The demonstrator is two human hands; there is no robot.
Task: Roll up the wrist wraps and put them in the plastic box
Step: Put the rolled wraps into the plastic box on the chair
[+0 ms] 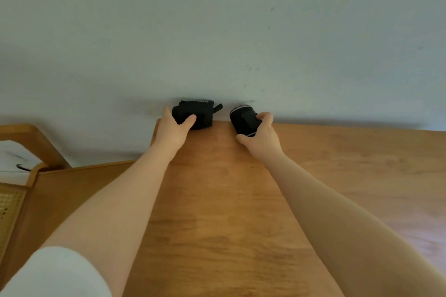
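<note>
Black fabric, rolled: two wrist wraps at the far edge of the wooden table (241, 200), against the pale wall (217, 31). My left hand (172, 129) grips the left wrap roll (195, 112), thumb curled over its front face; a short strap end sticks out on its right. My right hand (261, 136) clasps the right wrap roll (242, 119), fingers over the top, thumb beneath. Both rolls lie near each other, apart.
</note>
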